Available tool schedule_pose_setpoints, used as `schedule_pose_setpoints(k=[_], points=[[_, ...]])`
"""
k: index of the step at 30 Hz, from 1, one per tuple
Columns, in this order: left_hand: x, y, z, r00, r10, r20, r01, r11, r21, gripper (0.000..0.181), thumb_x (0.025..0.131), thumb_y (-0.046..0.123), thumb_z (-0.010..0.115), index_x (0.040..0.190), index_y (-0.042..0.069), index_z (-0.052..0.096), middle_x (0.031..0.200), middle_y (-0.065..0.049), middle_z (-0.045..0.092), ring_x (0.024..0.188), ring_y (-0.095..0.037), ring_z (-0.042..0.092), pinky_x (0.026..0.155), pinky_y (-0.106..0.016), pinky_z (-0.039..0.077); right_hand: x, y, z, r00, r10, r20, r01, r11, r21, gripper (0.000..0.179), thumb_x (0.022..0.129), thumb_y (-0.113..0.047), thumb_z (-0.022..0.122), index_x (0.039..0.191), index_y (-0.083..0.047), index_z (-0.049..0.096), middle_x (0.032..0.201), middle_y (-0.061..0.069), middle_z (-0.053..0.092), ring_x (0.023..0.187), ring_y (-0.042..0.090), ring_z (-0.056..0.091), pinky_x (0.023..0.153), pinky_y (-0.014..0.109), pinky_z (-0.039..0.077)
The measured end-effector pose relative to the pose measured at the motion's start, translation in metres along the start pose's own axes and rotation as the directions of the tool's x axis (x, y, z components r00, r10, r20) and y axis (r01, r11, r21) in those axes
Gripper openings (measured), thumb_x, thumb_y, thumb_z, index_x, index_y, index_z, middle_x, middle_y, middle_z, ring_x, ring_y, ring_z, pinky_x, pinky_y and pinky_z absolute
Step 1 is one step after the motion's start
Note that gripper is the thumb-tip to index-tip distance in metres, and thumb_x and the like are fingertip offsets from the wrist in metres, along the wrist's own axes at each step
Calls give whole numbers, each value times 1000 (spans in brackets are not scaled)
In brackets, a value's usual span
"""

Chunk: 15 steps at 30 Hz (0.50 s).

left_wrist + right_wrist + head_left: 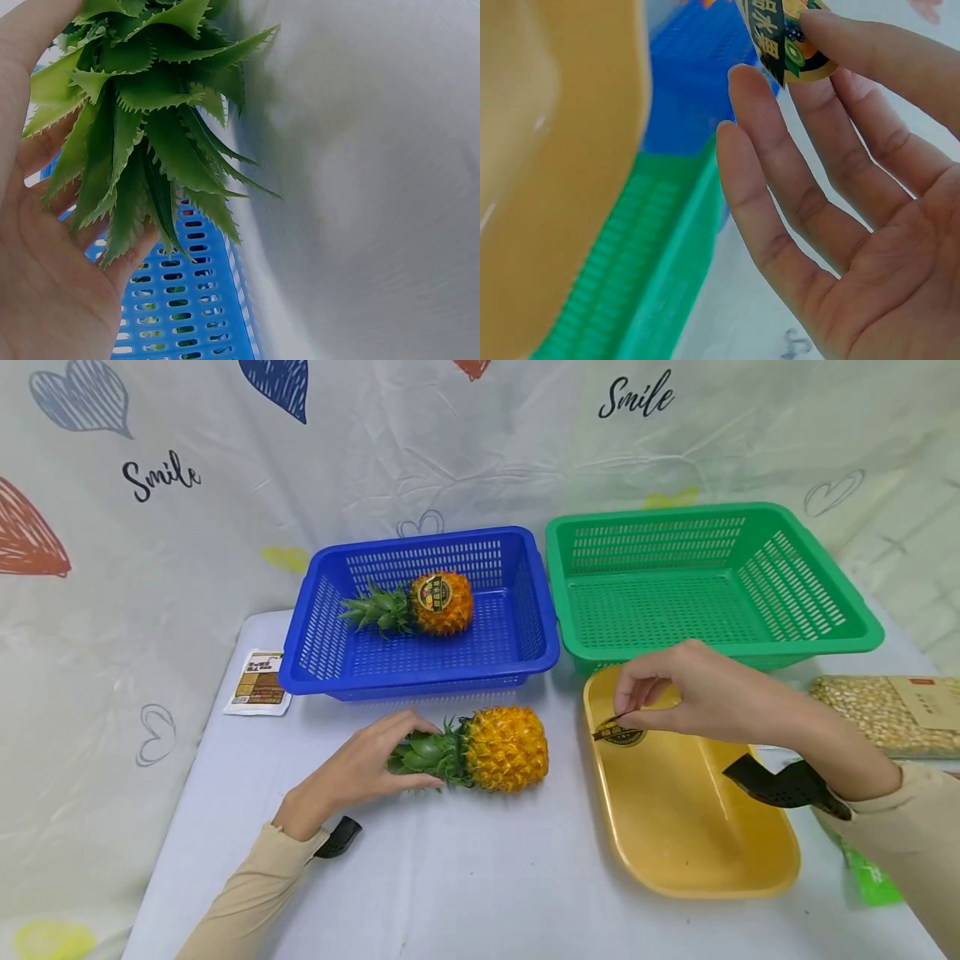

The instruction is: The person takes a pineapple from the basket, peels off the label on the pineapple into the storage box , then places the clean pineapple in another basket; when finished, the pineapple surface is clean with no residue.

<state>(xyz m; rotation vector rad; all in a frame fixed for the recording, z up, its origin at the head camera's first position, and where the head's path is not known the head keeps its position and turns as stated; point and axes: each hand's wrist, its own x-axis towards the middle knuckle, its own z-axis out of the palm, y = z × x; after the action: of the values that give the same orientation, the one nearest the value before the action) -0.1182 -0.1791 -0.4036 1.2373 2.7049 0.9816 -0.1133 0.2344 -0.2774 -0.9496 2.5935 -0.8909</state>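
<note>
A pineapple point(507, 749) lies on its side on the white table, its fruit end to the right. My left hand point(365, 762) curls round its green crown point(154, 112), thumb on the near side and fingers on the far side. Between right thumb and fingertips I pinch a round black-and-gold fruit sticker point(793, 41). That right hand point(693, 693) is over the left far part of a yellow basin point(675, 827). Another pineapple point(442, 603), with a similar sticker on its side, lies in the blue basket point(420, 681).
A green basket point(720, 652) stands to the right of the blue one, behind the basin. At the far left lies a small brown-and-white packet point(258, 683). Bagged pale grains point(862, 710) lie on the right, with a green package point(873, 877) nearer the front, partly under the right sleeve.
</note>
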Motion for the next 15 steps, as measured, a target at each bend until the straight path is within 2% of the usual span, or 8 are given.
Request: schedule_pose_setpoints(k=[8, 12, 15], points=[[0, 0, 0, 1000, 12, -4, -12, 1000, 3, 58, 81, 33, 93, 128, 13, 65, 122, 1, 67, 113, -16, 65, 99, -40, 55, -12, 26, 10, 989, 145, 32, -147, 987, 72, 16, 90, -6, 82, 86, -17, 71, 81, -11, 70, 77, 8, 70, 71, 27, 60], [1, 0, 1, 1000, 15, -6, -15, 1000, 6, 59, 80, 33, 93, 127, 13, 65, 122, 1, 67, 113, -17, 65, 99, -41, 55, -15, 37, 17, 968, 235, 86, -244, 962, 123, 12, 91, -7, 81, 88, -13, 70, 78, -7, 73, 73, 14, 73, 62, 23, 51], [1, -1, 1, 1000, 16, -8, -16, 1000, 5, 58, 79, 33, 93, 127, 13, 65, 121, 0, 67, 113, -17, 65, 98, -41, 56, -14, 44, 23, 961, 257, 106, -271, 950, 154, 12, 92, -6, 80, 88, -11, 70, 79, -4, 73, 70, 18, 75, 59, 24, 49]])
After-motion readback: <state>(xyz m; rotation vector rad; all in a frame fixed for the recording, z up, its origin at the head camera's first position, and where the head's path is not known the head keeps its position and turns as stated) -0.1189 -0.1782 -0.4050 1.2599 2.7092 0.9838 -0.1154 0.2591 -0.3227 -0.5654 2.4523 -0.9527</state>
